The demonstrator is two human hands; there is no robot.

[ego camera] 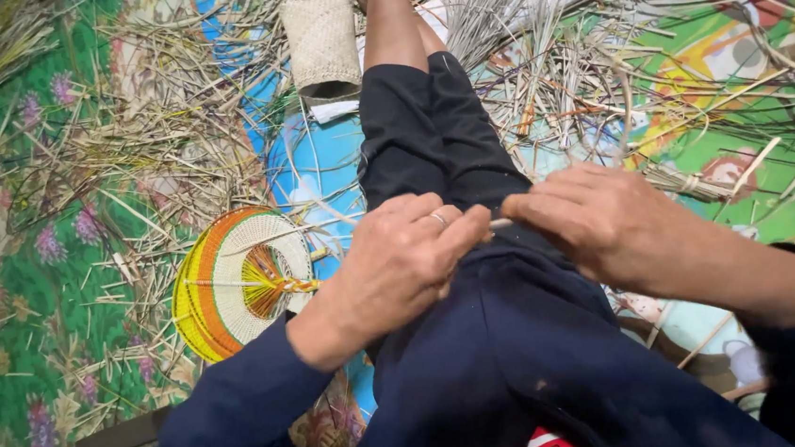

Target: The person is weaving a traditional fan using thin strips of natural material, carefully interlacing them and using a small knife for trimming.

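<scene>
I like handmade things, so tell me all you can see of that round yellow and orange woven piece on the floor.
The woven disc is round and slightly domed, with yellow and orange bands at its rim, a cream middle ring and an orange and yellow centre. It looks plaited from dyed straw or reed. It lies tilted on the patterned mat among loose straw, beside the left hand, which does not touch it.
</scene>
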